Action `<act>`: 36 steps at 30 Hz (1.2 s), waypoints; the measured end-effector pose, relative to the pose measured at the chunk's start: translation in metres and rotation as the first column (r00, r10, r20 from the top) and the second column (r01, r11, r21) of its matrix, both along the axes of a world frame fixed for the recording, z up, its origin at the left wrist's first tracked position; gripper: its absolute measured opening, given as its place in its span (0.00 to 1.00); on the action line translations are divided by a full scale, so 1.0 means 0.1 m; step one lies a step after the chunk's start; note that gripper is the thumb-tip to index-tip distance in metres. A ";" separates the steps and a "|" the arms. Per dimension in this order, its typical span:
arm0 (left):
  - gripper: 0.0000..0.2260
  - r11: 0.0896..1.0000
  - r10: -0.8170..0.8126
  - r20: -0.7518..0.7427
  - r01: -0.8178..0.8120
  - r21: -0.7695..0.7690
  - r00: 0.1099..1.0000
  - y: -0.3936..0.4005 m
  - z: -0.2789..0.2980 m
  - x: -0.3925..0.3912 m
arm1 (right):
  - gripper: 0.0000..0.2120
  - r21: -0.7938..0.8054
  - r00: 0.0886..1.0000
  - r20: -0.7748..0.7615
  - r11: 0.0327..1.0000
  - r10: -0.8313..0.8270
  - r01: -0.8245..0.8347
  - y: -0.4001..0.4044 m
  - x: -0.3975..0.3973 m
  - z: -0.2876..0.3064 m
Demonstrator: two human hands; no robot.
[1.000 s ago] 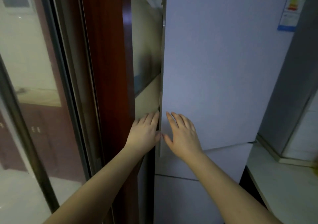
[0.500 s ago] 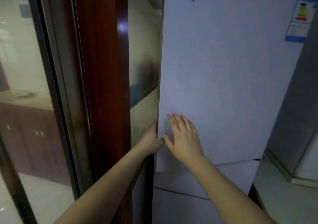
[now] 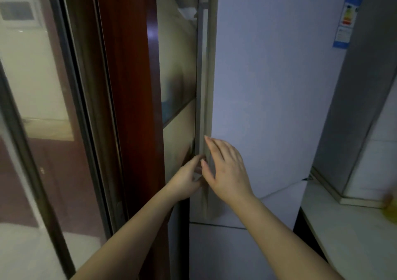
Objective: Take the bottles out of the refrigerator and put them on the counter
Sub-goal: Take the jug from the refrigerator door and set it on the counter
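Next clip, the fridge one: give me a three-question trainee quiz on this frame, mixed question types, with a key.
1. True or false: the upper refrigerator door is pulled slightly away from the cabinet, so its inner edge shows.
2. Multiple choice: where are the left hand's fingers?
A. flat on the door front
B. hooked behind the door's left edge
C. on the counter
3. Fill in: the right hand is ____, fingers spread, holding nothing.

Key
1. True.
2. B.
3. Open. No bottles are visible yet.
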State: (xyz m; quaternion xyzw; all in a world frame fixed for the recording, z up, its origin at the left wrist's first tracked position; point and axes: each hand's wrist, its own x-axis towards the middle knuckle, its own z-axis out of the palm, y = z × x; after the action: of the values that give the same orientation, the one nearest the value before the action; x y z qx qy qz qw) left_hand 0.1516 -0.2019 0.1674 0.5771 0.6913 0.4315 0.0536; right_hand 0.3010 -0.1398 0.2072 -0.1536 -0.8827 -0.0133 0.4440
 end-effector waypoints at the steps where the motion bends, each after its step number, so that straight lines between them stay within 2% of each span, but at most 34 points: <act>1: 0.26 0.999 -0.036 0.004 0.036 -0.012 0.999 -0.06 -0.02 0.00 | 0.28 0.004 1.000 -0.003 1.000 -0.010 0.010 -0.05 0.05 0.00; 4: 0.19 0.990 -0.134 -0.031 0.132 -0.053 0.991 -0.18 -0.08 0.05 | 0.28 0.018 1.000 -0.022 1.000 -0.021 0.021 -0.22 0.20 -0.02; 7: 0.19 0.979 -0.200 -0.026 0.198 -0.047 0.980 -0.26 -0.11 0.24 | 0.28 0.016 0.998 -0.055 1.000 -0.024 0.025 -0.37 0.34 -0.07; 10: 0.18 0.977 -0.202 -0.002 0.201 -0.074 0.979 -0.28 -0.19 0.44 | 0.27 0.009 0.999 -0.040 0.999 -0.034 0.035 -0.43 0.53 -0.12; 19: 0.09 0.969 -0.208 -0.109 0.189 -0.162 0.972 -0.23 -0.20 1.01 | 0.25 -0.010 0.998 -0.049 0.999 -0.042 0.042 -0.47 1.27 -0.16; 22: 0.05 0.977 -0.189 -0.153 0.170 -0.128 0.970 -0.18 -0.20 1.25 | 0.25 -0.037 0.998 -0.014 0.997 -0.068 0.067 -0.45 1.57 -0.20; 27: 0.12 0.997 0.000 -0.326 -0.024 -0.068 0.945 -0.11 -0.26 1.65 | 0.27 -0.067 0.990 0.050 0.989 -0.132 0.135 -0.41 2.03 -0.21; 36: 0.23 0.993 0.090 -0.560 -0.119 -0.015 0.823 -0.02 -0.28 1.98 | 0.28 -0.082 0.988 0.044 0.985 -0.151 0.154 -0.38 2.30 -0.24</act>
State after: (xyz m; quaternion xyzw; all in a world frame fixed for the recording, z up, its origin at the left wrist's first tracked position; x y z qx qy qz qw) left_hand 0.3492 -0.2041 0.1390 0.6377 0.7177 0.2292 -0.1601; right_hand 0.5308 -0.1783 0.1830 -0.2390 -0.8763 -0.0126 0.4182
